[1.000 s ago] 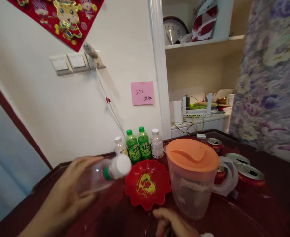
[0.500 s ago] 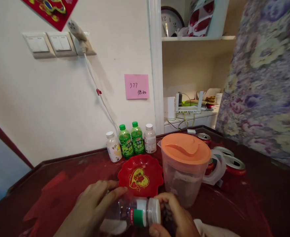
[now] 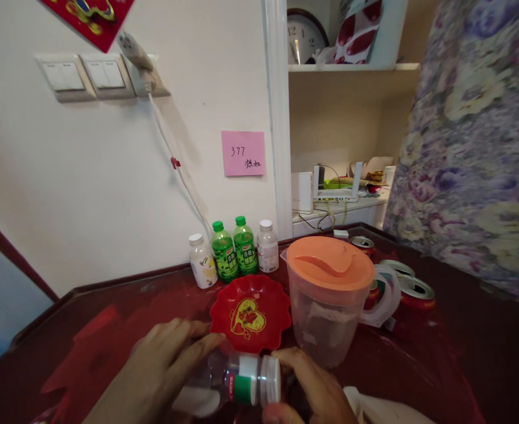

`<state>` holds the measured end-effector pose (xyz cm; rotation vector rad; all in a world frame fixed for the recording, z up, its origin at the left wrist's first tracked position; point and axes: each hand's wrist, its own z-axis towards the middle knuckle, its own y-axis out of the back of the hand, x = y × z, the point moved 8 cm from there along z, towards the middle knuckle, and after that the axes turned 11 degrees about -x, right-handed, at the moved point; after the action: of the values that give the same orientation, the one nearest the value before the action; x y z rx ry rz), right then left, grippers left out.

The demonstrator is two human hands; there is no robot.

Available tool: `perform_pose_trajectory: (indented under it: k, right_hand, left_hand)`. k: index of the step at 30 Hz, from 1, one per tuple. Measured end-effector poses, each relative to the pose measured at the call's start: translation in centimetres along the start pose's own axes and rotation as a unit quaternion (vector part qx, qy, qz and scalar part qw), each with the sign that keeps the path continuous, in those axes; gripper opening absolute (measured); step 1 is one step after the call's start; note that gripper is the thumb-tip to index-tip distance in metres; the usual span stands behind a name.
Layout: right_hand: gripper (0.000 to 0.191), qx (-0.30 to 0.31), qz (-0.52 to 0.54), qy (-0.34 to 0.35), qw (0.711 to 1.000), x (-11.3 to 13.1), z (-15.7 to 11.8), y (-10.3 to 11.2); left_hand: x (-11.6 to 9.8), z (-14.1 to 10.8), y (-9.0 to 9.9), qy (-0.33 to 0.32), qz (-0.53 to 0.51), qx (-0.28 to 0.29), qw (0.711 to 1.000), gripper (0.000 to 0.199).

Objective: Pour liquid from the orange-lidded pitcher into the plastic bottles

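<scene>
A clear plastic bottle (image 3: 240, 386) with a green, white and red label lies on its side at the bottom middle, its whitish cap (image 3: 271, 380) facing right. My left hand (image 3: 166, 365) lies over the bottle's body and holds it, with the fingers stretched toward the red plate. At the cap end, my right hand (image 3: 314, 386) grips the cap between thumb and fingers. Just beyond the bottle sits a red scalloped plate (image 3: 272, 306) with a gold heart design. The bottle's far left end is hidden under my left hand.
Right of the plate stands a clear pitcher (image 3: 325, 333) with an orange lid. Several red cans (image 3: 416, 291) are behind its handle. Two green bottles (image 3: 245, 247) and two white-capped bottles (image 3: 202, 262) line the wall. A whitish cloth (image 3: 374, 409) shows at bottom right.
The view has shifted slightly, so everything sits a little further left. Both hands stay at the bottle, the left on its body and the right at its cap.
</scene>
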<state>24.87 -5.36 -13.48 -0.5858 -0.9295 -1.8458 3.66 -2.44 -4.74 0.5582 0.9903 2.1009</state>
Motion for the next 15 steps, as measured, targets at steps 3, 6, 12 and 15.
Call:
perform_pose_trajectory:
  k: [3,6,12,15]
  right_hand:
    - [0.045,-0.01,-0.008,0.032,0.999,0.1,0.0,0.2]
    - [0.046,-0.026,-0.031,0.102,0.994,1.4,0.0,0.5]
    - [0.038,-0.003,-0.061,0.16,0.985,3.3,0.3,0.6]
    - [0.063,-0.001,-0.016,0.118,0.993,2.4,0.5,1.1]
  left_hand:
    - [-0.1,0.1,0.3,0.008,-0.014,-0.003,1.0,0.077]
    - [-0.2,-0.1,0.4,0.016,-0.032,0.0,0.999,0.071]
    - [-0.1,0.1,1.1,0.024,-0.061,0.009,0.998,0.071]
    - [-0.1,0.3,1.3,0.026,-0.056,0.021,0.998,0.073]
